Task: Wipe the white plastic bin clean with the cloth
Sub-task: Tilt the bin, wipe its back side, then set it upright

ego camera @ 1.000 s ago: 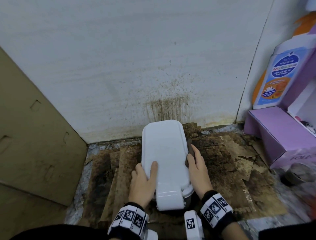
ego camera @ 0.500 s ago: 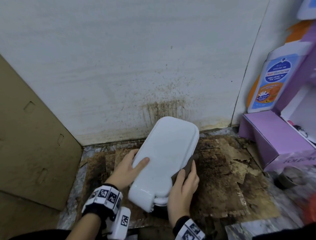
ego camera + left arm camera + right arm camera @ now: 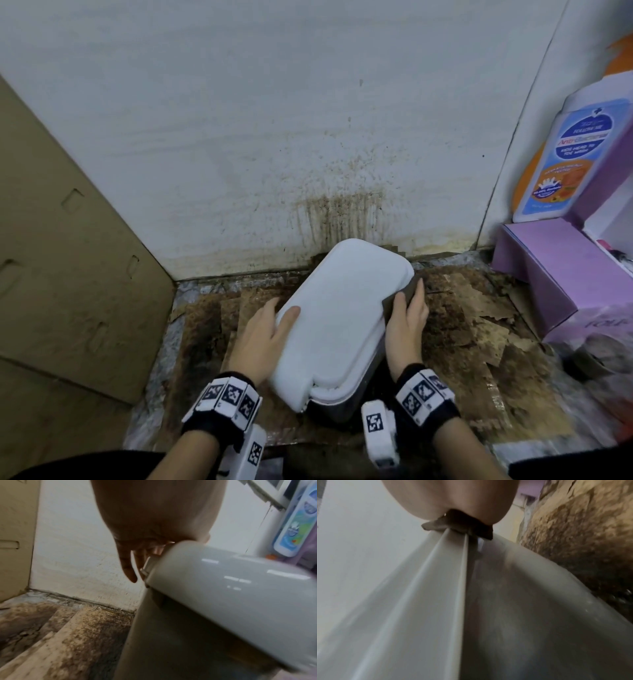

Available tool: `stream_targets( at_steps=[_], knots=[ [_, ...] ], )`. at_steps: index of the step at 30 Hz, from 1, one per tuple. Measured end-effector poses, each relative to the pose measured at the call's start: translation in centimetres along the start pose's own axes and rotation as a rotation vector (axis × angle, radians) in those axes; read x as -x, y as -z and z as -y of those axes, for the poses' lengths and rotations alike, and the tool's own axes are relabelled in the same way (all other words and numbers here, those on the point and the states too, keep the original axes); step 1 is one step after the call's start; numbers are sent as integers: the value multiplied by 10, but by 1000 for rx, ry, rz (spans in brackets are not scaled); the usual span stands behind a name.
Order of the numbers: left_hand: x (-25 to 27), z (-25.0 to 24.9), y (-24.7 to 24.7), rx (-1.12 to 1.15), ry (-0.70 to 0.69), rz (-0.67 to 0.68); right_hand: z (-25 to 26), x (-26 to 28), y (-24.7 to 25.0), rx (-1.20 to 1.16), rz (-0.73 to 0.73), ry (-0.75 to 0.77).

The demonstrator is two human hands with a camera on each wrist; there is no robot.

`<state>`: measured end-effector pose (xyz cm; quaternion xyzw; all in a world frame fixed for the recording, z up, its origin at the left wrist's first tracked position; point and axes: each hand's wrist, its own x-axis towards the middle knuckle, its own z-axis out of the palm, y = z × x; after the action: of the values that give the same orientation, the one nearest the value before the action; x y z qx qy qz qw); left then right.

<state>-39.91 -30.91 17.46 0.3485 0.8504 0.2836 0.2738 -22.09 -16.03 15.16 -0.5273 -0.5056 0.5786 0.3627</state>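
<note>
Bin: we are finding the bin on the stained floor by the wall, turned askew.
Right hand: we are pinching the cloth over the lid's right edge.
Left hand: we are bracing the left side, fingers flat, thumb on top.
Doing it well: we are judging that firm strokes along the rim groove, against that brace, suit.
Contents: the shut lid is hiding the inside.

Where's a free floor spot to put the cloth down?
Free: the stained floor between the left hand and the leaning cardboard, and between the right hand with the cloth and the purple box. Crowded: the right corner, by the box and bottle.
</note>
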Motion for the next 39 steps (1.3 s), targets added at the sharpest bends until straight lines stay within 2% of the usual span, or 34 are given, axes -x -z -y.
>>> stream_targets(
  at_steps=[4, 8, 11, 14, 16, 19, 23, 28, 31, 33, 36, 39],
  knots=[
    [29, -1, -9, 32, 142, -83, 15, -53, 14, 33, 78, 2],
    [65, -9, -18, 113, 296, -65, 23, -87, 26, 48, 249, 20],
    [72, -7, -23, 179, 290, -93, 28, -86, 33, -5, 315, 59],
    [65, -4, -20, 307, 285, -134, 22, -78, 36, -49, 259, 99],
    [61, 5, -14, 310, 256, -122, 15, -69, 36, -86, 184, 101],
    [49, 18, 2, 298, 175, -91, 6, -48, 34, -152, -10, 98],
    [24, 6, 27, 362, 66, -82, 1, -1, 31, -243, -271, 74],
    [-7, 5, 49, 383, 9, 22, -14, 50, 17, -292, -433, 68],
    [-13, 10, 42, 354, -20, 56, -24, 59, 13, -247, -448, 52],
    [-17, 15, 35, 326, -34, 10, -25, 58, 16, -233, -416, 60],
    [-19, 20, 32, 290, -56, -9, -24, 45, 26, -225, -345, 39],
    [-16, 24, 33, 252, -53, -24, -17, 23, 41, -250, -213, -14]
  ],
)
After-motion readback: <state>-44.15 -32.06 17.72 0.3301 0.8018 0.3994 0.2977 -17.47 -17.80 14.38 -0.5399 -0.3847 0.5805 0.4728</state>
